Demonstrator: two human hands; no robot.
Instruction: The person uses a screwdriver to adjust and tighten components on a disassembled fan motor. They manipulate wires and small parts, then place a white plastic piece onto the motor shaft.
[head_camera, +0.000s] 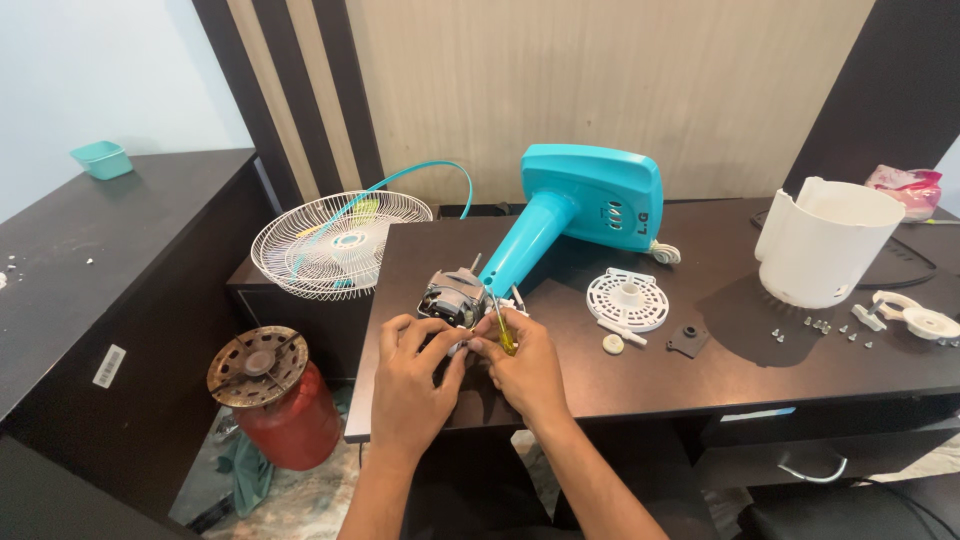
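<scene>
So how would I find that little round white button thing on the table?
Start at the big turquoise fan stand lying on the dark table. Just below it lies a round white slotted disc. The small white cap sits at that disc's near edge: plain and solid, unlike the flat dark plate to its right.

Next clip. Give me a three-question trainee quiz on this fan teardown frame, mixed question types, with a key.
1. True or false: the right hand holds a yellow-handled screwdriver.
2. Where does the wire fan guard lie? A) on the desk beside the white housing B) on a lower surface left of the desk C) on the floor
3. Fill in: both hands work at the fan's ____.

Key: 1 true; 2 B; 3 motor. The left hand steadies it.
</scene>
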